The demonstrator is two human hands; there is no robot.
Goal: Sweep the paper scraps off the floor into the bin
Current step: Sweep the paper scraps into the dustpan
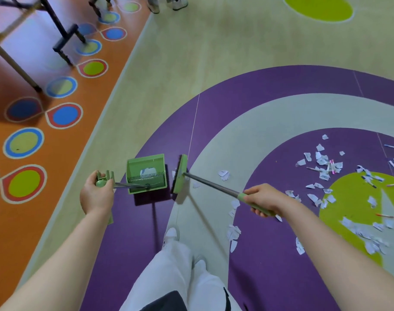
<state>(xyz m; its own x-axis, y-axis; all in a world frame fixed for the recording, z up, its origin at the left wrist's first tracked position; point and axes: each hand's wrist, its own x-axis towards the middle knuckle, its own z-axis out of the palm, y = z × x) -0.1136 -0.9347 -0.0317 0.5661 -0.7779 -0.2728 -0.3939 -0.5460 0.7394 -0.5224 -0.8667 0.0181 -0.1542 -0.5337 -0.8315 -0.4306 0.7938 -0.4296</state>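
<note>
My left hand (96, 194) grips the green top of the dustpan's handle. The green dustpan (146, 173) stands on the purple floor ahead of my feet, with a white scrap inside it. My right hand (264, 199) grips the green grip of the broom's grey pole. The green broom head (180, 173) sits on the floor just right of the dustpan's mouth, with small scraps beside it. Several white paper scraps (321, 162) lie scattered to the right on the purple and green floor, and some lie near my right hand, such as the scraps (234, 232).
Coloured pens (385, 215) lie among the scraps at right. Table and chair legs (63, 41) stand at the upper left on the orange floor. Another person's shoes (179, 3) show at the top edge. My white trousers and shoes (171, 234) are below the dustpan.
</note>
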